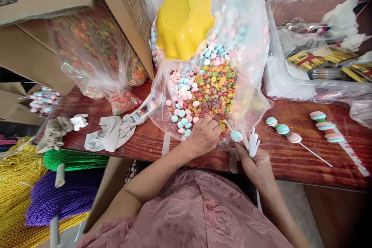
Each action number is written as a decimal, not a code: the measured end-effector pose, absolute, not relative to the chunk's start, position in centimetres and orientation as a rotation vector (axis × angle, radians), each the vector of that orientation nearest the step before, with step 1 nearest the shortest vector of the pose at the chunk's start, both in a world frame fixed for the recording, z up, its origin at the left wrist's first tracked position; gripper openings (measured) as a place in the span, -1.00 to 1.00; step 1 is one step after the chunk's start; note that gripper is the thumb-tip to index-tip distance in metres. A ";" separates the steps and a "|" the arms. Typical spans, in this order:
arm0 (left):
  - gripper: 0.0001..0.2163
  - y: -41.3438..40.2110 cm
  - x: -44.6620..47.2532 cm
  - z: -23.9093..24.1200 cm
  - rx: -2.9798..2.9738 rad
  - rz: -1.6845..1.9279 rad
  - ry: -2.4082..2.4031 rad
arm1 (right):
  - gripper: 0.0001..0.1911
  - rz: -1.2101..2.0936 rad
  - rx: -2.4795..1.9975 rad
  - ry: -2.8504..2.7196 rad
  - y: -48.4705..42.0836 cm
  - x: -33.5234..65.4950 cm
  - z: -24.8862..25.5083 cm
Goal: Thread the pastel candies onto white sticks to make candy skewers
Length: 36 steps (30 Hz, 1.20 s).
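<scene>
My left hand (205, 133) rests at the near edge of a pile of small sugared gummy rings (216, 89), its fingers curled and the tips hidden. Pink, blue and white marshmallows (183, 120) lie beside the rings on an open clear plastic bag. A bunch of thin white sticks (252, 142) is gripped in my right hand (257, 162). From the same hand a stick carries one blue-and-pink marshmallow (236, 136), close to my thumb. To the right on the table lie a skewer of marshmallows and gummies (282, 129) and a second, thicker candy skewer (327, 126).
A yellow scalloped bowl (186, 23) sits upside down on the marshmallow bag. At left stands a cardboard box (122, 15) with bagged gummies (90, 50). A clear plastic bin (316, 85) holds wrappers at right. Purple rope (64, 197) hangs at lower left.
</scene>
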<state>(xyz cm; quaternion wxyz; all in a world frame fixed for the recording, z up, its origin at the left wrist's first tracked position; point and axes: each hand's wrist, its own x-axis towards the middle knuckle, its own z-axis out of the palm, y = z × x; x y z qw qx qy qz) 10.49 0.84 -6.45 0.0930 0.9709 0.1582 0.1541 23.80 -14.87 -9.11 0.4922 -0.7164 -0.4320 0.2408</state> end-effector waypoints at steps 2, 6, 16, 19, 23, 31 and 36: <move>-0.80 0.9 10.4 -6.3 2.729 0.592 0.450 | -0.73 0.595 -1.734 -1.073 -15.0 23.8 -9.2; -0.87 1.5 9.9 -5.5 1.984 0.848 0.668 | -0.73 0.607 -1.728 -1.130 -15.3 23.8 -9.0; -0.87 0.7 7.6 -4.7 1.461 0.904 0.809 | -0.73 0.452 -1.821 -1.475 -13.4 22.6 -7.3; -0.92 0.9 6.9 -4.9 1.823 1.011 0.794 | -0.70 0.398 -1.907 -1.516 -12.9 22.4 -7.5; -0.85 0.5 6.6 -5.4 2.436 1.024 0.639 | -0.68 0.419 -1.913 -1.503 -12.3 21.6 -7.3; -0.88 0.1 6.2 -5.5 1.458 1.017 0.708 | -0.66 0.626 -1.790 -1.193 -12.7 21.5 -7.2; -0.79 0.6 6.2 -5.5 0.992 0.980 0.672 | -0.56 0.732 -1.740 -1.268 -12.6 20.9 -7.2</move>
